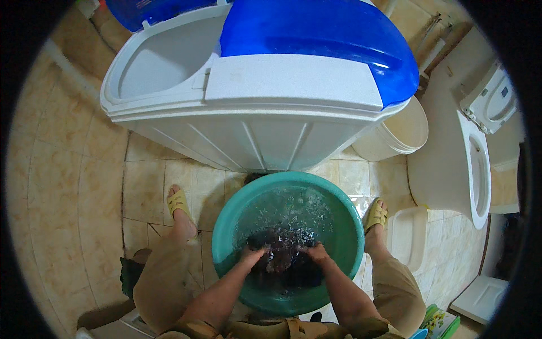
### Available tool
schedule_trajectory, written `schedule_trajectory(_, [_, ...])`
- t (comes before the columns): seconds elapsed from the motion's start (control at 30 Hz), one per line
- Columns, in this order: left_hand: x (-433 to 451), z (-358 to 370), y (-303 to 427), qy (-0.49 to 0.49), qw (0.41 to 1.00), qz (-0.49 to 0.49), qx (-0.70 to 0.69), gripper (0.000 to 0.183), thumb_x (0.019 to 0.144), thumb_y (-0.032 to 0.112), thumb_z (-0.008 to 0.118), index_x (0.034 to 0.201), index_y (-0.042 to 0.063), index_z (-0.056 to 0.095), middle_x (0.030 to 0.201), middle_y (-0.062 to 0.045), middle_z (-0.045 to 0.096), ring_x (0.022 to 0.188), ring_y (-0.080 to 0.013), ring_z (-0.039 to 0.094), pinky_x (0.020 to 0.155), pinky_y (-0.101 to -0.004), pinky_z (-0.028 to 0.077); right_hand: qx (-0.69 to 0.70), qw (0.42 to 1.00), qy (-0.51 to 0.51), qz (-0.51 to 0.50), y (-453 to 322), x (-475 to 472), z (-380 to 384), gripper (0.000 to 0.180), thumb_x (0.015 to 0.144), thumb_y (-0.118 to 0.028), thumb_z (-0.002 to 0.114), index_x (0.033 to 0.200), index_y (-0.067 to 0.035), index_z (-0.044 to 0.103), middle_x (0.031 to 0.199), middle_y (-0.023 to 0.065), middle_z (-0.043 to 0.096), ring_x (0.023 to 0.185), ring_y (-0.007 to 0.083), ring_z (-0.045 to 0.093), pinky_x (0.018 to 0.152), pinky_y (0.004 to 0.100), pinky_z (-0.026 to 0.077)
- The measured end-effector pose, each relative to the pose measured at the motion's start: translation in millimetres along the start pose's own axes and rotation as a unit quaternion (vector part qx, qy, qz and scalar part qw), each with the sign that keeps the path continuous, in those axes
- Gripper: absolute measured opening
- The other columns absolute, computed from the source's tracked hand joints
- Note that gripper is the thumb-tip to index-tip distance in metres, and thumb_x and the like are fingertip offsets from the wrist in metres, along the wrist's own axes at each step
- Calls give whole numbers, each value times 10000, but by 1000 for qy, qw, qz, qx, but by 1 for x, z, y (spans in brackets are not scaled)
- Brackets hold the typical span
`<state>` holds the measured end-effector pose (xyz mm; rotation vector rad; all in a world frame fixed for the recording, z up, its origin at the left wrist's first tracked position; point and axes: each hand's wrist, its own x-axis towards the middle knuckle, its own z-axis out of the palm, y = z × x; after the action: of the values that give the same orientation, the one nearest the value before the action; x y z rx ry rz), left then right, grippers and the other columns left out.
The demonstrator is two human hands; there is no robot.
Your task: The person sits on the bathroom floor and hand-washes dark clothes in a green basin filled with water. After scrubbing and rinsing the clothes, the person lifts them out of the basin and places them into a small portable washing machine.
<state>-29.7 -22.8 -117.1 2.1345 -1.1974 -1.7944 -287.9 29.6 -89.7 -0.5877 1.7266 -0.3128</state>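
A round green plastic basin (221,237) of water stands on the floor between my feet. Dark cloth (292,271) lies partly submerged in it, with splashes and bubbles around. On the cloth's left side, my left hand (253,256) grips it with the thumb turned inward. My right hand (317,253) has hold of the same cloth on the right, a short way apart from the left. Most of the fingers on both hands are hidden by the water and the cloth.
Just beyond the basin stands a white washing machine (254,135) with blue lids (313,29); its left lid is raised. To the right are a white bucket (406,127), a toilet bowl or basin (478,178) and a shallow pale tub (408,237). Tiles (144,178) cover the floor.
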Motion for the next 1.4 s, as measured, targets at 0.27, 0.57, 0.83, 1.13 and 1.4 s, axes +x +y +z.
schedule_trajectory(0.27, [-37,-10,45,-112,991,35,-59,520,685,255,755,1119,12,601,971,-111,668,911,-264,637,811,-384,497,15,985,-6,-171,-55,-80,-21,717,649,-194,797,1275,-46,479,1133,161,641,1017,295,623,885,370,486])
schedule_trajectory(0.57, [-112,-29,121,-14,822,478,311,454,599,73,746,1021,35,585,964,-140,589,927,-371,538,783,-460,459,-229,899,192,-320,-53,-162,-39,768,649,-54,682,1357,-121,392,1026,199,623,921,396,603,785,464,508])
schedule_trajectory(0.83, [-134,-6,95,-90,817,385,420,883,664,36,705,1446,141,308,1522,-119,211,1363,-402,253,1068,-536,318,-379,886,137,-228,-59,-148,-8,910,664,-202,761,1452,-220,307,1424,160,400,1269,374,424,974,508,425])
schedule_trajectory(1.13, [-62,38,3,-102,767,330,541,731,803,138,648,1449,122,305,1543,-124,193,1412,-395,172,1083,-554,299,-533,838,44,-108,-7,-41,57,825,798,-358,660,1486,-332,205,1572,117,42,1393,476,144,999,723,248])
schedule_trajectory(1.4, [-44,11,81,-224,853,287,374,486,772,339,703,1193,118,603,1308,-141,524,1233,-356,453,974,-461,427,-441,863,86,-233,-49,-49,10,516,719,-310,697,1214,-217,587,1386,134,447,1227,388,474,937,520,455])
